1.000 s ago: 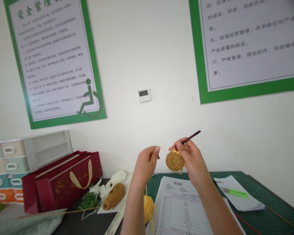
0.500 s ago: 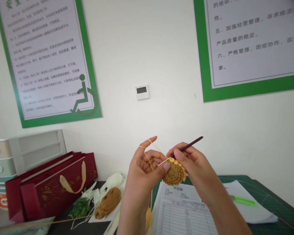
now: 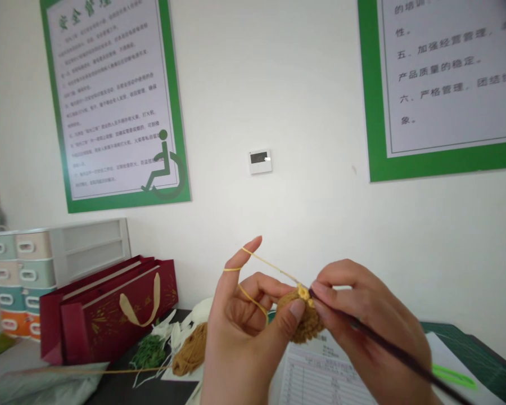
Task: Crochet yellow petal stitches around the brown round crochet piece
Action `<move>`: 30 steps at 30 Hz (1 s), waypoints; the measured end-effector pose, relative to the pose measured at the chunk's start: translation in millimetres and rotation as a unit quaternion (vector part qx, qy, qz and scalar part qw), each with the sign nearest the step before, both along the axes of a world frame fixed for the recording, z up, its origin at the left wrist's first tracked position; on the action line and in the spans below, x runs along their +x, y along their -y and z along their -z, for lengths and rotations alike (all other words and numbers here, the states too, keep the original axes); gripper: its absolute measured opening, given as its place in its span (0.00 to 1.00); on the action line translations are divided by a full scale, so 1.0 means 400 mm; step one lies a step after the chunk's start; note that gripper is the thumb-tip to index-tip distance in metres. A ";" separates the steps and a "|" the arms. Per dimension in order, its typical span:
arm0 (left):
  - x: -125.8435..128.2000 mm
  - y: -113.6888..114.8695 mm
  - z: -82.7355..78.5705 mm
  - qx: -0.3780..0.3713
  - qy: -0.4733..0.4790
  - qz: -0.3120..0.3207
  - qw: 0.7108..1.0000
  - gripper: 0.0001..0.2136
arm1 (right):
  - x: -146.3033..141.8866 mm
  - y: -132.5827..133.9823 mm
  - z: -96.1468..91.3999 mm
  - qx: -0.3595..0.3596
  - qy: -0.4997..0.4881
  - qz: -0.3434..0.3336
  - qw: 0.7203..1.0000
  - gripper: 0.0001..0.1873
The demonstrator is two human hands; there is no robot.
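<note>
L hand (image 3: 247, 332): fingers spread, yellow yarn (image 3: 270, 269) over index, thumb pressing disc | R hand (image 3: 365, 320): pinching crochet disc (image 3: 299, 318) + crochet hook (image 3: 396, 351) | disc above printed form (image 3: 320, 371) | done: tan rounds, yellow at top rim | left: rest of rim, partly hidden

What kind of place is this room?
Probably a craft workroom in an office or workshop: a crochet hook is in use, a ball of tan yarn lies nearby, and a safety-rules poster hangs on the wall.
</note>
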State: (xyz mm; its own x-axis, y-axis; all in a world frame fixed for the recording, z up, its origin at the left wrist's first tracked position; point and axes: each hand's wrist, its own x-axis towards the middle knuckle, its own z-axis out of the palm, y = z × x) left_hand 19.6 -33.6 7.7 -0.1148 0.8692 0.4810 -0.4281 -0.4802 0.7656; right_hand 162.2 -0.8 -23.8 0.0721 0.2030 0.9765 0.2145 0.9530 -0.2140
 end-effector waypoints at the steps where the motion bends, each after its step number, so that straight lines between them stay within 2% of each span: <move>1: 0.001 -0.001 0.000 -0.014 0.012 0.016 1.000 0.41 | -0.002 -0.002 0.007 0.047 -0.002 0.034 0.998 0.25; 3: 0.000 -0.005 0.000 -0.051 0.039 0.083 0.994 0.37 | -0.009 -0.003 0.016 0.081 -0.044 0.039 0.995 0.30; 4: -0.002 -0.007 0.000 -0.063 0.051 0.118 0.990 0.36 | -0.014 -0.003 0.018 0.063 -0.070 0.010 0.996 0.26; 6: -0.007 -0.009 0.001 -0.058 0.061 0.162 0.983 0.37 | -0.024 -0.001 0.016 -0.009 -0.108 -0.087 0.990 0.14; 8: -0.012 -0.008 0.004 -0.030 0.056 0.177 0.982 0.41 | -0.034 0.002 0.011 -0.074 -0.143 -0.184 0.970 0.05; 10: -0.016 -0.006 0.008 -0.003 0.041 0.185 0.982 0.42 | -0.042 0.006 0.007 -0.107 -0.172 -0.257 0.945 0.04; 12: -0.020 -0.003 0.011 0.014 0.026 0.189 0.982 0.41 | -0.047 0.009 0.005 -0.128 -0.201 -0.302 0.923 0.04; 18: -0.042 0.000 0.015 0.064 0.002 0.202 0.977 0.34 | -0.032 0.021 0.004 -0.205 -0.213 -0.353 0.888 0.08; 21: -0.053 0.000 0.016 0.075 -0.012 0.221 0.972 0.30 | -0.027 0.028 0.000 -0.251 -0.214 -0.387 0.861 0.10; 24: -0.059 0.004 0.014 0.077 -0.023 0.204 0.976 0.27 | -0.033 0.029 -0.005 -0.295 -0.193 -0.418 0.837 0.12; 26: -0.057 0.009 0.012 0.077 -0.032 0.165 0.983 0.25 | -0.036 0.023 -0.007 -0.298 -0.169 -0.411 0.845 0.11; 27: -0.054 0.013 0.011 0.079 -0.035 0.141 0.986 0.25 | -0.036 0.020 -0.008 -0.280 -0.153 -0.394 0.862 0.10; 30: -0.041 0.018 0.011 0.088 -0.030 0.083 0.992 0.24 | -0.023 0.013 -0.008 -0.151 -0.081 -0.275 0.946 0.03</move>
